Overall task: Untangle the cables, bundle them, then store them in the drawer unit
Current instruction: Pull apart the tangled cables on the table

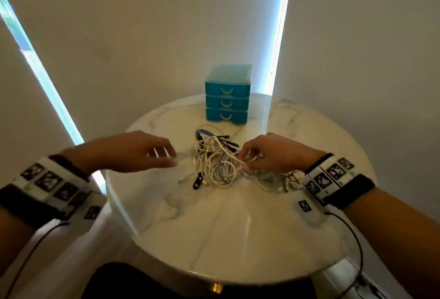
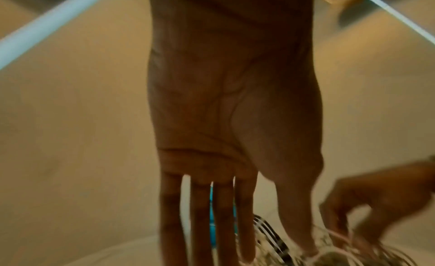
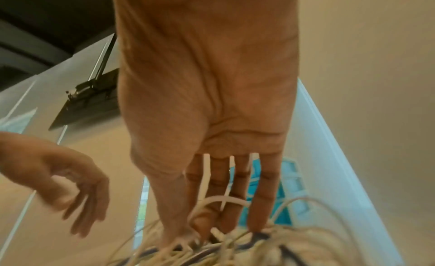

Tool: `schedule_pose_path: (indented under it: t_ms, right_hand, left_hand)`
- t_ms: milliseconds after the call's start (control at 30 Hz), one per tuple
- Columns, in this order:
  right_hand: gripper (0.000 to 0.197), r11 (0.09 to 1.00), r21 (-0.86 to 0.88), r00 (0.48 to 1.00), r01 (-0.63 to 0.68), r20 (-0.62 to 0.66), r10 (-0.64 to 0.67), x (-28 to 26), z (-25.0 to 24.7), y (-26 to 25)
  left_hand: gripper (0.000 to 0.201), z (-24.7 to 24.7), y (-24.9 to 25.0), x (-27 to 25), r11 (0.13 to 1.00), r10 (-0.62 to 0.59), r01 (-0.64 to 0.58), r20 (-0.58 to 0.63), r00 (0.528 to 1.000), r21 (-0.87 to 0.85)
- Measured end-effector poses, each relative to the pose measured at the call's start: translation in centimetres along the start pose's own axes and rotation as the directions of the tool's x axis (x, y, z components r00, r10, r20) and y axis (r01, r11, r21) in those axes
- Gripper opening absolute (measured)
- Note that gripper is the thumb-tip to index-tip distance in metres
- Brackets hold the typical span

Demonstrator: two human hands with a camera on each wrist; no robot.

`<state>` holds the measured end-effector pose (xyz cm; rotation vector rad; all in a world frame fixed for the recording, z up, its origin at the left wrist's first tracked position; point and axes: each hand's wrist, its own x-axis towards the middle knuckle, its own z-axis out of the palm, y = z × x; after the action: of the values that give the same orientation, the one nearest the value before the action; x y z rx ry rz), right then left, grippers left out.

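Marble tabletop [image 1: 238, 222] carries tangled cables [image 1: 215, 160]. Right hand [image 1: 271, 153] pinches a white strand; left hand [image 1: 133, 151] hovers released. Advise tracing one end free, gently.

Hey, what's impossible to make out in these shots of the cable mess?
- Head view: how many cables are in the tangle; strands overlap.
- Head view: drawer unit contents; drawers are closed.
- Right wrist view: whether the right hand pinches a strand; motion blur.
- Left wrist view: left hand covers most of the drawers.
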<state>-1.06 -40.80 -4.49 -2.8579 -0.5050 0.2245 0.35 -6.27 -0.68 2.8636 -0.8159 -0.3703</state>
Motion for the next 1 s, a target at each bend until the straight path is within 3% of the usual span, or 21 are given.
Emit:
schedule_pose_path:
  t_ms: [67, 100, 200, 333, 433, 467, 500, 567, 667, 767, 833, 867, 900, 967, 1000]
  right_hand:
    - [0.02, 0.999, 0.044, 0.994, 0.025, -0.111, -0.02, -0.5, -1.1, 1.0]
    - [0.018, 0.994, 0.098, 0.974, 0.045, -0.224, -0.022, -0.6, -1.8, 1.4]
    - [0.013, 0.961, 0.263, 0.825, 0.088, -0.56, 0.077, -0.9, -3.5, 2.7]
    - [0.021, 0.974, 0.223, 0.845, 0.051, -0.529, 0.077, -1.0, -2.1, 4.1]
    - [0.05, 0.935, 0.353, 0.753, 0.045, -0.627, 0.201, -1.6, -1.1, 5.0]
    - [0.051, 0.901, 0.43, 0.741, 0.053, -0.622, 0.253, -1.9, -1.0, 5.0]
    - [0.049, 0.863, 0.502, 0.756, 0.056, -0.586, 0.292, -2.2, -0.8, 5.0]
    - [0.042, 0.809, 0.588, 0.842, 0.02, -0.446, 0.303, -2.5, -0.4, 5.1]
    - [0.032, 0.776, 0.63, 0.958, -0.035, -0.2, 0.206, -1.8, 0.3, 4.8]
    - [0.061, 0.883, 0.468, 0.969, -0.04, -0.198, 0.149, 0.0, 0.8, 3.4]
    - [0.049, 0.947, 0.318, 0.962, -0.047, -0.242, 0.129, 1.9, 0.8, 2.6]
    - [0.036, 0.95, 0.31, 0.937, -0.029, -0.322, 0.133, 2.7, 0.4, 2.4]
    - [0.027, 0.934, 0.358, 0.881, 0.009, -0.445, 0.162, 3.5, -0.3, 2.2]
    - [0.022, 0.817, 0.548, 0.664, 0.178, -0.68, 0.311, 4.8, -2.1, 2.3]
    - [0.023, 0.718, 0.63, 0.571, 0.296, -0.72, 0.395, 5.3, -2.9, 2.3]
  left_hand:
    - [0.064, 0.9, 2.1, 2.4, 0.99, -0.057, 0.028, 0.213, 0.975, 0.136]
    - [0.069, 1.6, 2.4, 3.5, 0.981, -0.093, 0.046, 0.248, 0.964, 0.187]
    - [0.072, 3.1, 2.4, 6.3, 0.942, -0.172, 0.087, 0.244, 0.954, 0.323]
    - [0.053, 3.8, 1.6, 8.5, 0.951, -0.223, 0.156, 0.243, 0.944, 0.265]
    - [0.042, 4.4, 1.5, 9.5, 0.971, -0.196, 0.154, 0.242, 0.95, 0.181]
    - [0.042, 4.5, 1.7, 9.6, 0.975, -0.186, 0.151, 0.233, 0.954, 0.16]
    - [0.042, 4.7, 1.9, 9.8, 0.981, -0.167, 0.14, 0.221, 0.961, 0.136]
    - [0.038, 4.8, 2.8, 9.9, 0.991, -0.122, 0.106, 0.22, 0.968, 0.085]
    - [0.034, 3.9, 4.4, 10.2, 0.999, -0.043, 0.039, 0.239, 0.97, 0.024]
    - [0.036, 1.5, 5.1, 11.2, 0.999, 0.036, -0.032, 0.17, 0.985, -0.03]
    - [0.036, -0.6, 5.3, 12.2, 0.984, 0.094, -0.083, 0.059, 0.994, -0.157]
    - [0.035, -1.5, 5.4, 12.7, 0.961, 0.118, -0.121, -0.029, 0.993, -0.25]
    - [0.033, -2.3, 5.3, 13.4, 0.922, 0.128, -0.171, -0.142, 0.982, -0.348]
    - [0.029, -2.7, 4.8, 15.1, 0.792, 0.073, -0.282, -0.376, 0.924, -0.541]
    - [0.028, -2.6, 4.5, 16.0, 0.708, 0.025, -0.334, -0.451, 0.892, -0.622]
